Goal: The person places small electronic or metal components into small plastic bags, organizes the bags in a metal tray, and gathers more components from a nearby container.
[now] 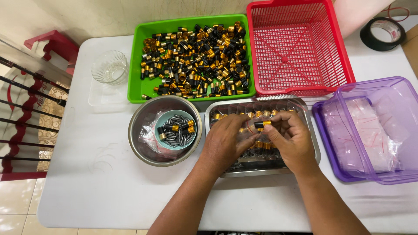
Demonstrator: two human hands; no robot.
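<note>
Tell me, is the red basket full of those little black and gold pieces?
No, the red basket holds nothing, while the black and gold pieces are heaped in the green tray beside it.

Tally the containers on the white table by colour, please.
Green plastic tray: 1
Red mesh plastic basket: 1
Purple translucent plastic boxes: 1
Silver metal containers, round bowl and rectangular tray: 2
Teal small bowl: 1
Clear glass bowl: 1
Total: 7
</note>
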